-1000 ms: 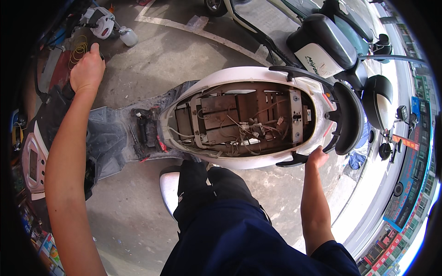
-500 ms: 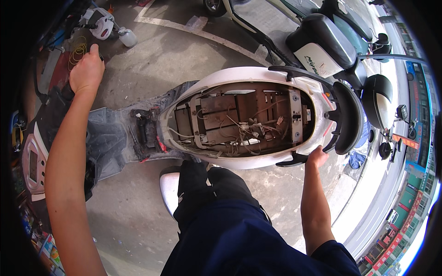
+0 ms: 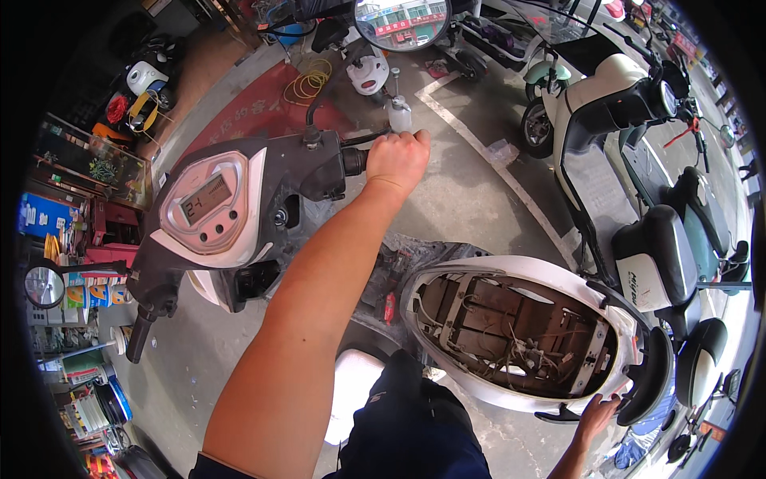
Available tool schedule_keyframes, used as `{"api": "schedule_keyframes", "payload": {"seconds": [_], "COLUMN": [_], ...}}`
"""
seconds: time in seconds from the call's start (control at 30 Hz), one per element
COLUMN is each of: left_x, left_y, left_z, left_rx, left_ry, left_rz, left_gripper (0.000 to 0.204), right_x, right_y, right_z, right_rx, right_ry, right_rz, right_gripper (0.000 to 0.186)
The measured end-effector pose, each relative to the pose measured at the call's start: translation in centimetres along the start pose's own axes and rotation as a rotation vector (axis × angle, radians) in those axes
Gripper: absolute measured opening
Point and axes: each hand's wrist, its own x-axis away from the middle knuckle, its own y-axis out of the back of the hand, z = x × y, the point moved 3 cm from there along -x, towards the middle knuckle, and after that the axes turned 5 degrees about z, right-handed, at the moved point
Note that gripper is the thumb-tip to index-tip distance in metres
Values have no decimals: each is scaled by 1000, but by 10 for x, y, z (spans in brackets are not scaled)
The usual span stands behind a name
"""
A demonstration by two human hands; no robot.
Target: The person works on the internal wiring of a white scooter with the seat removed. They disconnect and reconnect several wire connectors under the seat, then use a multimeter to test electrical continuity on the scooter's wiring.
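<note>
The scooter (image 3: 511, 263) stands upright across the concrete (image 3: 471, 191), right in front of the person. Its body is smooth, curved white plastic around an open oval bay (image 3: 483, 295) of flat, dusty brown panels, with a loose tangle of thin wires (image 3: 523, 351) toward the tail end. Forward, the footwell is scuffed grey plastic, and the dash (image 3: 211, 203) is a rounded, pinkish shell with a lit grey screen.

The left hand (image 3: 399, 162) is closed into a fist around the ribbed black grip (image 3: 355, 162) on the far end of the handlebar. The right hand (image 3: 597, 415) is partly open at the near side of the tail, fingers bent against its edge beside the black rail (image 3: 558, 417); I can't tell how firmly they hold.

The person's legs (image 3: 407, 415) are close beside the white body, so there's little room on that side. Beyond the scooter, bare concrete with a painted white line (image 3: 479, 144) runs across to a parked white scooter (image 3: 574, 144). A squat white bottle (image 3: 399, 114) stands just past the left hand, near a coiled yellow hose (image 3: 307, 81).
</note>
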Motion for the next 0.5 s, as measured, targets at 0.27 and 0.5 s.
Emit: {"api": "schedule_keyframes", "payload": {"seconds": [0.27,0.5], "left_x": [5,2], "left_y": [-1,-8], "left_z": [-6,-12], "left_rx": [55,103], "left_ry": [32,62], "left_rz": [49,-7], "left_gripper": [9,8], "right_x": [167,244], "right_y": [-39,-56], "right_z": [387,530], "right_rx": [-841,-1452], "right_ry": [835,845], "right_rz": [970,1515], "right_gripper": [24,67]}}
